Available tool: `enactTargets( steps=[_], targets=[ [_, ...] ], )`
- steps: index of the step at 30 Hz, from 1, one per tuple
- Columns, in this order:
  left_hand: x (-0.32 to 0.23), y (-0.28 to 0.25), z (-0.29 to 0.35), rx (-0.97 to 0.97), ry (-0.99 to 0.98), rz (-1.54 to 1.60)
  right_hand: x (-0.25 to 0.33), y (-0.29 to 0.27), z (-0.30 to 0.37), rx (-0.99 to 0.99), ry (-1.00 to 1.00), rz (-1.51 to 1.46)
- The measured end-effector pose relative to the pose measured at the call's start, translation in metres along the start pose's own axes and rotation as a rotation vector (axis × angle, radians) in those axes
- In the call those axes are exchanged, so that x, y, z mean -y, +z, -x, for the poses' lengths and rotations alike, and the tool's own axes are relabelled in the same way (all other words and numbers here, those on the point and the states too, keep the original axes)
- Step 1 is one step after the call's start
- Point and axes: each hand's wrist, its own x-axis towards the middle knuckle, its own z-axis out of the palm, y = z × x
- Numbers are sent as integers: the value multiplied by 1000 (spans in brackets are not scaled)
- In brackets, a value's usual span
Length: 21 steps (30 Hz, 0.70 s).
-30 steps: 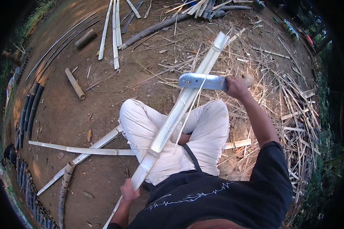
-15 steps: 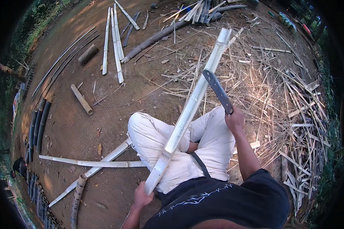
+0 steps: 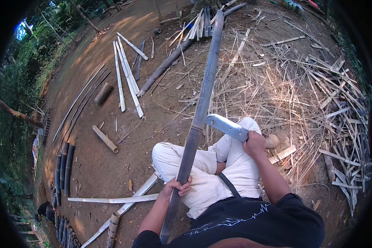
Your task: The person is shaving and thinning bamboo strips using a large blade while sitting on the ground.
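Note:
A long piece of split bamboo (image 3: 201, 97) slants across my lap, its dark outer side up, and its far end reaches toward the top of the view. My left hand (image 3: 177, 188) is closed around its lower part, with the near end running past my left arm. In my right hand (image 3: 255, 144), above my right knee, is a broad-bladed knife (image 3: 228, 127) with holes in its blade. Its tip points left, close beside the bamboo's right edge; I cannot tell whether they touch. My fist hides the knife's handle.
Shavings (image 3: 273, 78) cover the ground ahead and right, beside a heap of bamboo offcuts (image 3: 343, 124). Pale split strips (image 3: 126, 68) lie front left. A short bamboo tube (image 3: 105, 139), dark bamboo lengths (image 3: 65, 169) and two crossed strips (image 3: 111, 200) lie left.
The bamboo has turned from its pale inner face to its dark outer face. My left hand has moved farther up it. The knife has come down off the bamboo, its blade now pointing left.

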Motion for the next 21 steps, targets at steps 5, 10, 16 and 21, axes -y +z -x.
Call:
enactTargets(
  steps=[5,10,16,21],
  targets=[
    [6,-3,-8,7,-29,17,4,8,-1,36,-124,113],
    [13,3,-8,33,-46,51,-2,10,-2,107,-74,120],
    [14,1,8,50,-54,11,0,8,-1,44,-57,103],
    [39,5,66,14,-134,73,0,7,0,91,-39,135]
  ],
)
